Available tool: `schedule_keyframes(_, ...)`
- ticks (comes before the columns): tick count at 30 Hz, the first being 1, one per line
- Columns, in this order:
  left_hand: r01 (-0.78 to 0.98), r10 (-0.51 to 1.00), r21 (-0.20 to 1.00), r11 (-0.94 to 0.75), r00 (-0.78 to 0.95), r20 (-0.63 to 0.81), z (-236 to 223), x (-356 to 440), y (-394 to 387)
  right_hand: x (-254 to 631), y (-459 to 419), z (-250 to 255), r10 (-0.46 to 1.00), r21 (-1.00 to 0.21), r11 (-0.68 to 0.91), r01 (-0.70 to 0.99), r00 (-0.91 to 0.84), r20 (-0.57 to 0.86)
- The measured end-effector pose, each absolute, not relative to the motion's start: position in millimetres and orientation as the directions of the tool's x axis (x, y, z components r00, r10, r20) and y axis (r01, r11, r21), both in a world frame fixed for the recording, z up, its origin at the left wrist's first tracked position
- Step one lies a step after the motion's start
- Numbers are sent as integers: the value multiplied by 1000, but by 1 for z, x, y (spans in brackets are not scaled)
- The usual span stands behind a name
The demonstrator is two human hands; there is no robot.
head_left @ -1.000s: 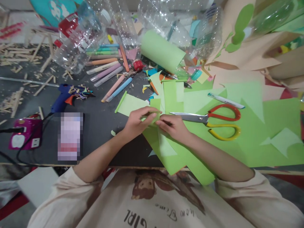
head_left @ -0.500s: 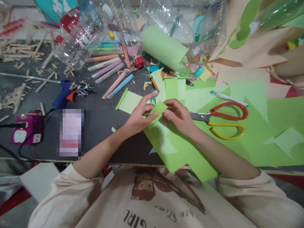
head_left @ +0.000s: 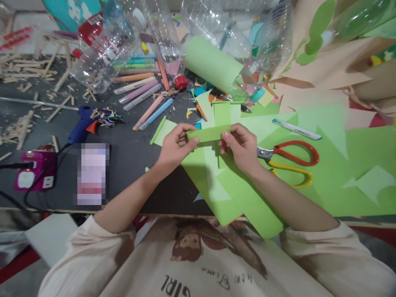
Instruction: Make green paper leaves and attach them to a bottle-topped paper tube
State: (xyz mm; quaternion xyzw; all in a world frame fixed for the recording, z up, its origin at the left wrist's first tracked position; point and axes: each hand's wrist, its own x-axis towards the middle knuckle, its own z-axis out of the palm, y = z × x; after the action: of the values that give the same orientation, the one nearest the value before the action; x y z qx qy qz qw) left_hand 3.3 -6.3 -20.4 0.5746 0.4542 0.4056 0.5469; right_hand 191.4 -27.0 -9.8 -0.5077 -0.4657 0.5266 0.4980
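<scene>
A short strip of green paper (head_left: 208,135) is stretched level between my two hands. My left hand (head_left: 177,144) pinches its left end between thumb and fingers. At the other end, my right hand (head_left: 240,146) grips it the same way, thumb on top. Scissors (head_left: 291,154) with one red and one yellow handle lie just right of my right hand, their blades partly hidden by it. Beneath the hands are overlapping sheets of green paper (head_left: 235,194). Just beyond the strip lies another green paper piece with a rolled edge (head_left: 222,113).
A blue glue gun (head_left: 83,123), a purple power adapter (head_left: 38,169) and a phone (head_left: 93,173) lie at left. Several markers (head_left: 139,90) and clear plastic bottles (head_left: 99,62) fill the back. A bottle wrapped in green paper (head_left: 213,62) lies behind my hands. A white pen (head_left: 297,129) rests right.
The green paper strip, tilted and bunched between close hands before, is now spread out level. My hands have moved apart, and the scissors have shifted slightly.
</scene>
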Motion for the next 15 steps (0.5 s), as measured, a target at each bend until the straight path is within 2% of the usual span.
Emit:
schedule_keyframes(4,67,969,996,-53,246,35,-21,2,-4,193,-27,-11,999,-997,-38,-65,25,-40)
schedule_keyframes(11,35,967,990,-134,222,123,-22,1,-2,197,-23,-19,988,-984,39,-175,151,12)
schedule_keyframes(15,-5,963,987,-160,220,157,-20,3,-4,196,-28,-20,996,-975,-23,-220,79,-41)
